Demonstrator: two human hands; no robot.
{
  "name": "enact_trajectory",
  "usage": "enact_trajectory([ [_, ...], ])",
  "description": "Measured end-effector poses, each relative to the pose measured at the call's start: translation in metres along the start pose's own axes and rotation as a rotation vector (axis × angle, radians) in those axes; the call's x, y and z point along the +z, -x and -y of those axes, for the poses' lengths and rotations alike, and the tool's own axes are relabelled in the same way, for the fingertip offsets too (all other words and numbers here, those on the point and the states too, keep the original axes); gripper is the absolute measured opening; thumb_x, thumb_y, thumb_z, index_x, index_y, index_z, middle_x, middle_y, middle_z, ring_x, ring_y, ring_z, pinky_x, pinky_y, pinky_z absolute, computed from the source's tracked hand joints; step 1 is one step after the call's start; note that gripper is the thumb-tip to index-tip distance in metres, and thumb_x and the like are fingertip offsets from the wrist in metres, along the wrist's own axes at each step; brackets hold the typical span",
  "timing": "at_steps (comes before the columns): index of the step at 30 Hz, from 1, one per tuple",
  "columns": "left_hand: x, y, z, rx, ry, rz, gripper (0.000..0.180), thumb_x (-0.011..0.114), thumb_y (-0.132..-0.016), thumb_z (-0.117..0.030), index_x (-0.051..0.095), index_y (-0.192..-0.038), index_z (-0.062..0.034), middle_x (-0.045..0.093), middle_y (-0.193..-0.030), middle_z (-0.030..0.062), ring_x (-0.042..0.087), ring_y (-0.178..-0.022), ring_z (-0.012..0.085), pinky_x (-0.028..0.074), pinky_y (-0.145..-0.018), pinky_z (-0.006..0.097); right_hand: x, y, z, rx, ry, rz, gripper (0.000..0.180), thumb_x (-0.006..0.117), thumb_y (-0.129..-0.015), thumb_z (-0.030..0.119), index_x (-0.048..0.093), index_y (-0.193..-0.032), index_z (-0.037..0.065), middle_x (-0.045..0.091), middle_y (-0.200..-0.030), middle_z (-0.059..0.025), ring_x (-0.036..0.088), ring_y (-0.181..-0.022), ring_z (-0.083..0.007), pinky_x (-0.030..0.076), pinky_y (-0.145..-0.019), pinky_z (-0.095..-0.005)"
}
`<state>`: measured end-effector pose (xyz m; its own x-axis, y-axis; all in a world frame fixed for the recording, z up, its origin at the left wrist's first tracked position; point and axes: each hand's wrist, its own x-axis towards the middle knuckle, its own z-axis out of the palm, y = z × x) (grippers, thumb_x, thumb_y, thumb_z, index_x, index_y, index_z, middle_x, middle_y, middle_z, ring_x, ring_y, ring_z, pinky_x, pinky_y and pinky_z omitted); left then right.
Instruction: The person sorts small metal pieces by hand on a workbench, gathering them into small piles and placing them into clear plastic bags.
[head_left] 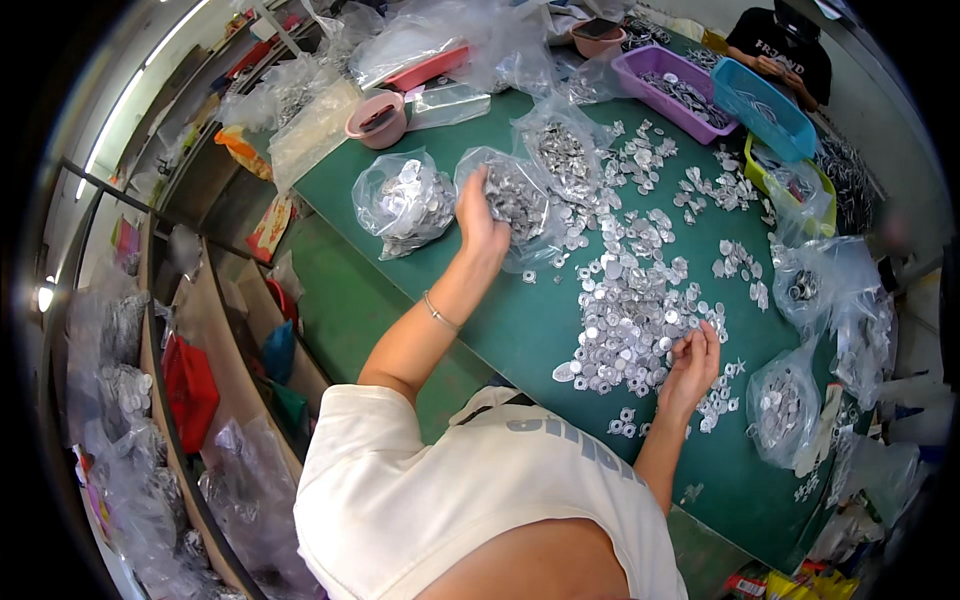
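My left hand (481, 222) grips the near-left edge of a clear plastic bag (518, 205) filled with small silver metal pieces, its fingers held together along the side. My right hand (692, 370) is at the right edge of a wide pile of flat, silvery, mostly round metal pieces (625, 315) on the green table (500, 310). Its fingers are curled in toward the thumb; whatever they pinch is too small to make out. To the left of my left hand stands another filled clear bag (405, 205), and a third bag of pieces (562, 155) lies open just beyond.
Purple (675, 90), blue (765, 108) and yellow-green (790, 185) bins line the far right, near a person in black (785, 55). A pink bowl (377, 120) sits at the far left edge. Filled bags (785, 405) lie rightward; shelves (210, 340) stand left.
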<state>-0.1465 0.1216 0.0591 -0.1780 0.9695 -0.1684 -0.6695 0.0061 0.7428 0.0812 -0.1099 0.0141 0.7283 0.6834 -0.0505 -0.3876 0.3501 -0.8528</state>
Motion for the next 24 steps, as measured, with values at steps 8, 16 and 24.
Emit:
enact_trajectory([
  [8,0.008,0.011,-0.011,0.251,-0.679,0.132,0.057,0.060,-0.082,-0.016,0.038,-0.131,0.0018,0.036,-0.136,0.0161,0.039,-0.122,0.0248,0.028,-0.101,0.033,-0.002,-0.005,-0.004,0.031,0.041,-0.005,0.014,0.051,-0.089,0.005,0.056,-0.101,-0.001,0.052,-0.076,-0.0012,0.047,-0.063,-0.0074,0.039,-0.058,-0.0200],
  [16,0.011,0.110,-0.002,0.694,-0.938,0.824,0.028,0.057,-0.076,0.003,0.058,-0.104,0.0014,0.057,-0.109,0.0116,0.052,-0.107,0.0236,0.038,-0.095,0.035,0.004,-0.014,-0.010,-0.096,0.447,0.131,0.017,0.054,-0.088,0.005,0.057,-0.103,-0.001,0.055,-0.078,-0.0009,0.049,-0.067,-0.0056,0.039,-0.060,-0.0184],
  [24,0.012,0.074,0.114,0.635,-1.236,1.027,0.042,0.051,-0.077,0.005,0.048,-0.119,0.0010,0.039,-0.131,0.0240,0.035,-0.124,0.0398,0.029,-0.102,0.049,0.038,-0.059,-0.033,-0.618,1.363,0.620,0.030,0.064,-0.076,0.011,0.060,-0.105,0.004,0.057,-0.111,-0.0102,0.048,-0.109,-0.0311,0.039,-0.090,-0.0411],
])
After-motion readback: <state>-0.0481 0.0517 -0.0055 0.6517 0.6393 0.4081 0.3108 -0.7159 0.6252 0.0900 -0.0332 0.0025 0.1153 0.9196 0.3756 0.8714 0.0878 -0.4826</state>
